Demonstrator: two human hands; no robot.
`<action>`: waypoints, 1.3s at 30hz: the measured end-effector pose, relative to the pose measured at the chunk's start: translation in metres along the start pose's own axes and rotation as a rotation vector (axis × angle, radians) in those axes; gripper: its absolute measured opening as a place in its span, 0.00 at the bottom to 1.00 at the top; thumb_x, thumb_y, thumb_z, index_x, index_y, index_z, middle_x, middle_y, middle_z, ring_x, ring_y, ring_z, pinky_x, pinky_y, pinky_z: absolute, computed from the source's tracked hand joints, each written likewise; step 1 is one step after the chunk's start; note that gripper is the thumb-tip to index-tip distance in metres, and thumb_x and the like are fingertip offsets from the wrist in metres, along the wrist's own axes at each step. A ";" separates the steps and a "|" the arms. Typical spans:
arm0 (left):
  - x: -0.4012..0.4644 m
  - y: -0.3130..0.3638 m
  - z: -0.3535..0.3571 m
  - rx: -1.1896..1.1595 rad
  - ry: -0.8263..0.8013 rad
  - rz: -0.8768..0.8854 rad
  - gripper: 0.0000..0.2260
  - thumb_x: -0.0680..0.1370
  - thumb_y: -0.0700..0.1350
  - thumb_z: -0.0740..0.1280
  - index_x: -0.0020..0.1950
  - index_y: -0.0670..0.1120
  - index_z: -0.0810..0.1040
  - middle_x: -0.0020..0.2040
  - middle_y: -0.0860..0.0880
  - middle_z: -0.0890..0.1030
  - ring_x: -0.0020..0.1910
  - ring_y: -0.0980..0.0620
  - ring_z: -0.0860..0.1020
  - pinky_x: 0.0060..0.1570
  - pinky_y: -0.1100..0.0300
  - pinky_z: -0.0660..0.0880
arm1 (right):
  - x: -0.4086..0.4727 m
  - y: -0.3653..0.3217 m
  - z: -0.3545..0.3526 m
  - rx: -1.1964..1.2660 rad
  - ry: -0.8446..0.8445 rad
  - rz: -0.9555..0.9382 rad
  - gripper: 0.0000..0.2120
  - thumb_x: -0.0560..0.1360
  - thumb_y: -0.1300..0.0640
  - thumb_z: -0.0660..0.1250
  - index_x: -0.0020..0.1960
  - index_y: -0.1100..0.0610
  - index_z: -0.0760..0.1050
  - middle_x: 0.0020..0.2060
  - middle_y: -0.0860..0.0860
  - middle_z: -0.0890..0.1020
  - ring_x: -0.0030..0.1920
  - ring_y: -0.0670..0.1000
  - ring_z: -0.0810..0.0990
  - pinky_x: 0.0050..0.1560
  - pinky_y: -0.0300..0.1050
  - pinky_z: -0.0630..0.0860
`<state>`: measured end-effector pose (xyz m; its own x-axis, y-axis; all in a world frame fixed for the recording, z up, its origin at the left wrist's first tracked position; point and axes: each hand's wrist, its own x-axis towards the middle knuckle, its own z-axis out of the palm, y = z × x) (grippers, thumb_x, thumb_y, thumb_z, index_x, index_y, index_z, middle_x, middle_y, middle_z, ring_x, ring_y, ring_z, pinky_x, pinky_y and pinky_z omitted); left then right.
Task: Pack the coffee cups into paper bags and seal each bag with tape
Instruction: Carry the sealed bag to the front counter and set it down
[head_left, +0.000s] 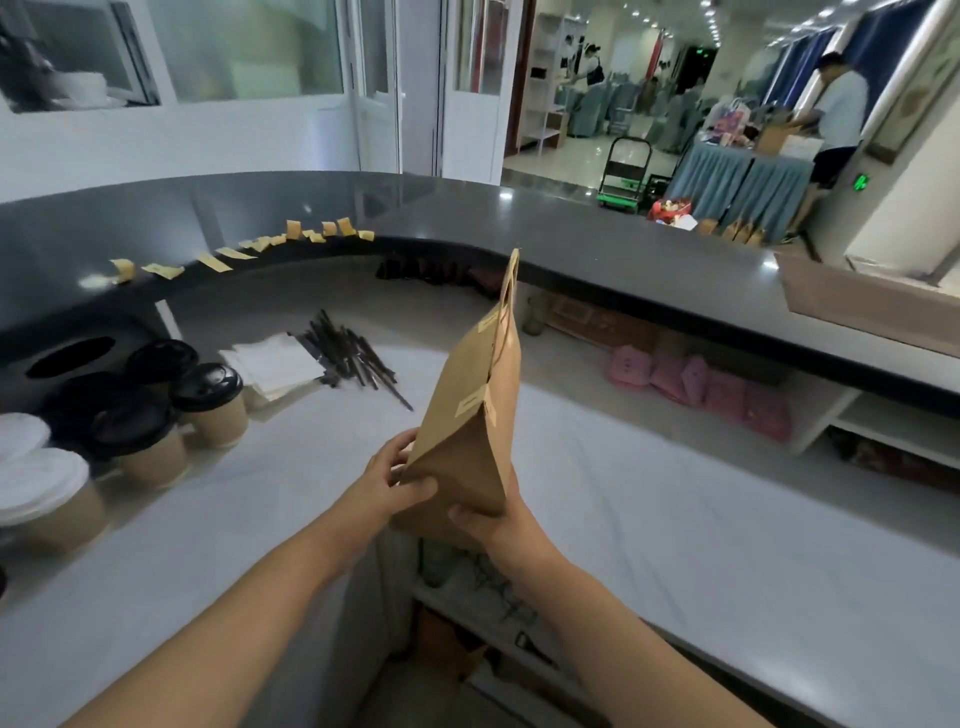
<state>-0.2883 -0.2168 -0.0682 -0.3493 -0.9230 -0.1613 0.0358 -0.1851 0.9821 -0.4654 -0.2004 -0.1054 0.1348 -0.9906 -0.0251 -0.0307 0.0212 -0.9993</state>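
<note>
I hold a brown paper bag (467, 415) upright in the air over the white counter (675, 519). Its top is folded flat, with pieces of tape stuck on its upper part. My left hand (397, 475) grips the bag's lower left corner. My right hand (493, 519) grips its bottom from the right and beneath. Several coffee cups with black lids (208, 402) and with white lids (44, 493) stand at the left of the counter. Cut yellow tape strips (228, 254) hang along the edge of the dark raised counter (571, 234).
White napkins (275, 364) and dark stir sticks (358, 358) lie behind the cups. Pink packets (701, 384) sit on a shelf under the dark counter. A cardboard box (872, 306) stands at the right. A person works at a table far right.
</note>
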 end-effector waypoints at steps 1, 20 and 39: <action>0.001 0.002 0.019 0.004 -0.006 0.012 0.34 0.59 0.59 0.75 0.63 0.63 0.67 0.61 0.54 0.73 0.61 0.51 0.73 0.54 0.57 0.74 | -0.011 -0.003 -0.017 -0.005 0.029 -0.013 0.37 0.69 0.58 0.72 0.73 0.51 0.58 0.65 0.51 0.72 0.65 0.51 0.73 0.59 0.47 0.77; 0.013 0.001 0.382 0.100 -0.426 0.099 0.28 0.63 0.51 0.74 0.59 0.66 0.68 0.63 0.57 0.73 0.63 0.54 0.71 0.51 0.61 0.73 | -0.245 -0.033 -0.309 -0.078 0.498 -0.029 0.35 0.65 0.65 0.68 0.70 0.54 0.63 0.60 0.57 0.76 0.60 0.55 0.76 0.52 0.46 0.78; 0.122 0.058 0.623 0.202 -0.750 0.273 0.30 0.71 0.39 0.73 0.66 0.61 0.64 0.63 0.55 0.72 0.63 0.54 0.71 0.58 0.56 0.75 | -0.295 -0.104 -0.532 -0.178 0.855 -0.050 0.35 0.71 0.72 0.70 0.72 0.51 0.62 0.62 0.51 0.72 0.61 0.50 0.73 0.41 0.31 0.77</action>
<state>-0.9126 -0.1299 0.0304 -0.8878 -0.4433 0.1237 0.0661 0.1432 0.9875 -1.0294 0.0179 0.0204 -0.6466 -0.7534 0.1196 -0.2084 0.0237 -0.9778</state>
